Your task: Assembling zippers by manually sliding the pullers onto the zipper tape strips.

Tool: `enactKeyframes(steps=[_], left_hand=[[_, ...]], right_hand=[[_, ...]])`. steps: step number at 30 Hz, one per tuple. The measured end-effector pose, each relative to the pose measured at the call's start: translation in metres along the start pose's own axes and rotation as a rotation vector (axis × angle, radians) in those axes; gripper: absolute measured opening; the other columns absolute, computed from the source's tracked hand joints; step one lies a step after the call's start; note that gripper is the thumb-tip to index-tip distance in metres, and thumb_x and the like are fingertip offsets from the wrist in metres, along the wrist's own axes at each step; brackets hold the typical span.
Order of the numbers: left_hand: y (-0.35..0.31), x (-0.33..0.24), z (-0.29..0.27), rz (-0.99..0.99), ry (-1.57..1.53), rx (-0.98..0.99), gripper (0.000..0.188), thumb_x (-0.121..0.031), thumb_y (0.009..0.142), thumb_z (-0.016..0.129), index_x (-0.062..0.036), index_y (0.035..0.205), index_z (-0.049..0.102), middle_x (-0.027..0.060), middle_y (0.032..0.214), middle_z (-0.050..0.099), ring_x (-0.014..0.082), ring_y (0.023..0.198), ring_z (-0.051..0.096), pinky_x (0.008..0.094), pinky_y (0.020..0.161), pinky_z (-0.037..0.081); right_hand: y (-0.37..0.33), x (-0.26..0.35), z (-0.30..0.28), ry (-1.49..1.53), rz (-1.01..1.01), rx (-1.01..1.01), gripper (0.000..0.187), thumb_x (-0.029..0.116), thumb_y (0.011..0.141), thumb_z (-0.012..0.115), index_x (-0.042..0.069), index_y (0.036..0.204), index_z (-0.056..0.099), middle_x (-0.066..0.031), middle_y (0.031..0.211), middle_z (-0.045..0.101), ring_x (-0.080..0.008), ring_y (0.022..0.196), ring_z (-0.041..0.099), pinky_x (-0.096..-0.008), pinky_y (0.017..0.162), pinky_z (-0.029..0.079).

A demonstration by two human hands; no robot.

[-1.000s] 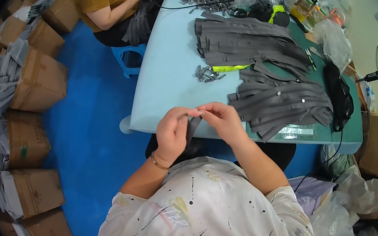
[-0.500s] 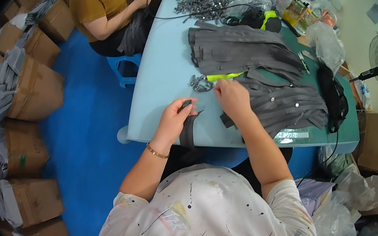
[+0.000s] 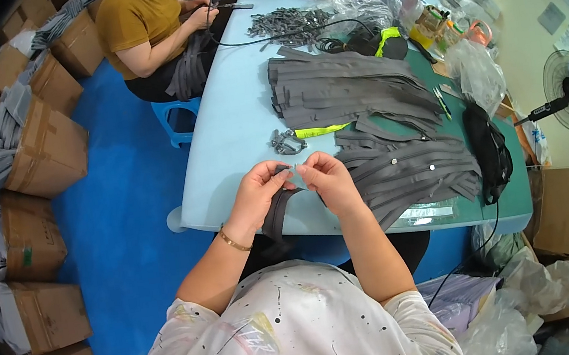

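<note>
My left hand (image 3: 255, 193) is closed on the end of a dark grey zipper tape (image 3: 274, 216), whose length hangs over the table's near edge. My right hand (image 3: 333, 184) meets it there, thumb and forefinger pinched at the tape's end; whatever they hold is too small to make out. Just beyond the hands lies a small heap of grey metal zipper sliders (image 3: 287, 142), beside a bright yellow-green strip (image 3: 320, 130). To the right, a spread of grey zipper tapes (image 3: 413, 169) reaches near my right wrist. Another bundle of tapes (image 3: 351, 84) lies behind it.
A larger heap of metal pieces (image 3: 287, 26) lies farther up the table (image 3: 214, 159). At far left a person in a mustard top (image 3: 135, 28) works, seated on a blue stool (image 3: 175, 123). Cartons (image 3: 39, 227) line the left; a black pouch (image 3: 491, 154) and a fan (image 3: 568, 91) are at right.
My right hand has come left and nearer from beside the small slider heap to meet my left hand at the tape's end. The whole view has shifted slightly.
</note>
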State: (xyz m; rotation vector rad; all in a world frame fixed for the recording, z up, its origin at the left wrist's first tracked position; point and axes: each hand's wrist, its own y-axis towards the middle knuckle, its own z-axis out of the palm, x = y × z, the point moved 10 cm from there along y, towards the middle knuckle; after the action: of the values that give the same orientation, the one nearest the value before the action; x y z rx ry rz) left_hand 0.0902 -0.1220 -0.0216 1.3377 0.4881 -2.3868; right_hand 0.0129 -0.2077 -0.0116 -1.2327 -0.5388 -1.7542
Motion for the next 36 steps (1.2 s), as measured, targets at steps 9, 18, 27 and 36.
enactKeyframes(steps=[9,18,27,36], left_hand=[[-0.008,0.005,0.006,-0.019,-0.057,0.008,0.015,-0.007,0.088,0.057,0.0014,0.1,0.055,0.0063,0.09,0.061,0.0125,0.08,0.059,0.0249,0.075,0.05],[-0.018,0.003,0.009,0.006,-0.013,-0.023,0.014,-0.007,0.088,0.057,0.0017,0.099,0.057,0.0071,0.091,0.062,0.0134,0.078,0.06,0.026,0.072,0.051],[-0.018,-0.005,0.019,0.041,0.057,0.009,0.017,-0.003,0.086,0.058,0.0016,0.102,0.056,0.0081,0.093,0.062,0.0165,0.081,0.062,0.026,0.075,0.05],[-0.022,-0.007,0.021,0.066,0.099,0.03,0.017,-0.001,0.085,0.058,0.0016,0.102,0.056,0.0095,0.094,0.063,0.0164,0.081,0.062,0.0258,0.074,0.05]], right_hand=[[-0.017,0.009,0.008,-0.27,-0.13,-0.062,0.016,0.012,0.086,0.062,0.003,0.099,0.062,0.0007,0.075,0.061,-0.0051,0.065,0.051,-0.0192,0.06,0.042],[-0.026,0.005,-0.005,-0.259,-0.043,-0.14,0.016,0.005,0.086,0.06,0.001,0.101,0.063,-0.0028,0.085,0.065,-0.0077,0.075,0.059,-0.0215,0.07,0.048],[-0.031,0.017,-0.01,-0.224,-0.125,-0.123,0.018,0.008,0.085,0.063,0.003,0.102,0.064,-0.0002,0.087,0.064,-0.0066,0.079,0.056,-0.0215,0.07,0.046],[-0.034,0.015,-0.005,-0.213,-0.133,-0.067,0.019,0.011,0.087,0.06,0.004,0.105,0.063,-0.0018,0.088,0.065,-0.0072,0.078,0.057,-0.0211,0.067,0.045]])
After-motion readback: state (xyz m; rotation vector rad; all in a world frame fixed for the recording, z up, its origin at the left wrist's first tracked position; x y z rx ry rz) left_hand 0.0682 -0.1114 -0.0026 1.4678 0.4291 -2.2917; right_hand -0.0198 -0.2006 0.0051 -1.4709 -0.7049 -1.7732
